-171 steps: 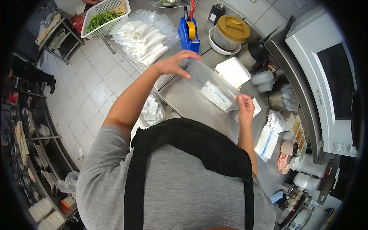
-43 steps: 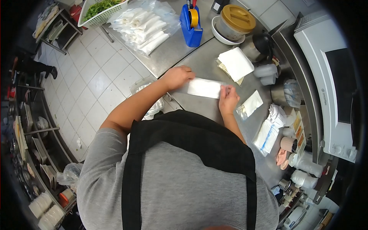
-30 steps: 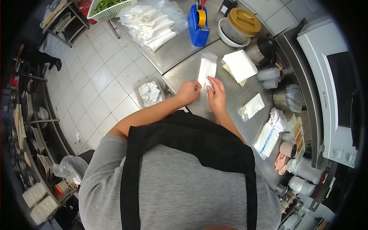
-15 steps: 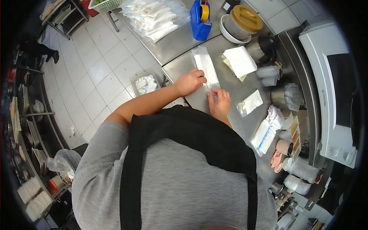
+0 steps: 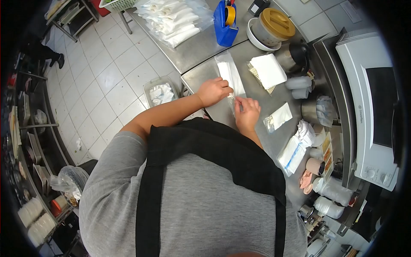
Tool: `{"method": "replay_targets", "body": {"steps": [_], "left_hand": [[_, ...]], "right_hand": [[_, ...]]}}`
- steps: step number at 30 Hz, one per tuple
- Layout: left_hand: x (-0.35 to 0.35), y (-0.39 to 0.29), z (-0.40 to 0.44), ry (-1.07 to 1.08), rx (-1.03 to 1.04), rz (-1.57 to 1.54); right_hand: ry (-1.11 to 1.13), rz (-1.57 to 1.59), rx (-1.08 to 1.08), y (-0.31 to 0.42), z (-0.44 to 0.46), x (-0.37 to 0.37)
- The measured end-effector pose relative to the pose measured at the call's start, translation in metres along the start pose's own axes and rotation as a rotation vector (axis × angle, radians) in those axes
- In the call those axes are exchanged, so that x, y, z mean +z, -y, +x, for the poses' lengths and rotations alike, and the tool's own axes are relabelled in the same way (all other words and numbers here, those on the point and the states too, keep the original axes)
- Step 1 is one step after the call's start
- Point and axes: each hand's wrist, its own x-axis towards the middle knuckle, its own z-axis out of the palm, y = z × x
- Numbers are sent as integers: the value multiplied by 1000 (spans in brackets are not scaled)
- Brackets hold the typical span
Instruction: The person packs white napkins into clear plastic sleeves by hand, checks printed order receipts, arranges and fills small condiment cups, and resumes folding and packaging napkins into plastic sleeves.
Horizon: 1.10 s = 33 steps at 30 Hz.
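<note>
A long clear plastic sleeve (image 5: 230,73) with folded white paper inside lies on the steel counter in front of me. My left hand (image 5: 215,91) is closed at its left edge near the lower end, fingertips pinched on the plastic. My right hand (image 5: 247,112) is closed on the sleeve's near end, its fingers curled together and close to the left hand's fingertips. To the right lies a smaller packet (image 5: 278,118), white with a clear end. Beyond it sits a stack of white napkins (image 5: 269,70).
A blue tape dispenser (image 5: 225,25) stands at the back, beside a pile of filled white sleeves (image 5: 171,21). A lidded tub (image 5: 274,28) and a metal jug (image 5: 292,58) line the right side, near a microwave (image 5: 368,107). A plastic bin (image 5: 162,92) sits left of the counter.
The right hand has moved slightly up and right, closer to the left hand, and its fingers have drawn together on the sleeve's near end. The left hand has barely shifted.
</note>
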Motion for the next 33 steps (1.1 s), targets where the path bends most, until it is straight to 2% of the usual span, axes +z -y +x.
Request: {"method": "replay_targets", "body": {"steps": [4,7,16,19,22,25,28,33], "left_hand": [[-2,-5,4,-22,-151,-69],[-11,-12,8,-140,-115,-31],[6,10,4,-136,105,43],[3,13,-1,5,117,48],[-7,10,-1,-23,184,27],[-13,5,2,-38,177,-10],[-3,8,0,75,213,30],[-9,5,-3,201,240,37]], "right_hand": [[0,3,-73,3,-1,-1],[14,-1,-93,3,-2,-1],[65,64,-125,4,-1,-10],[49,212,-124,-16,7,-12],[127,422,30,-27,30,-25],[380,448,-42,-50,36,-22],[512,512,38,-59,39,-20],[578,416,-166,-74,47,-25]]}}
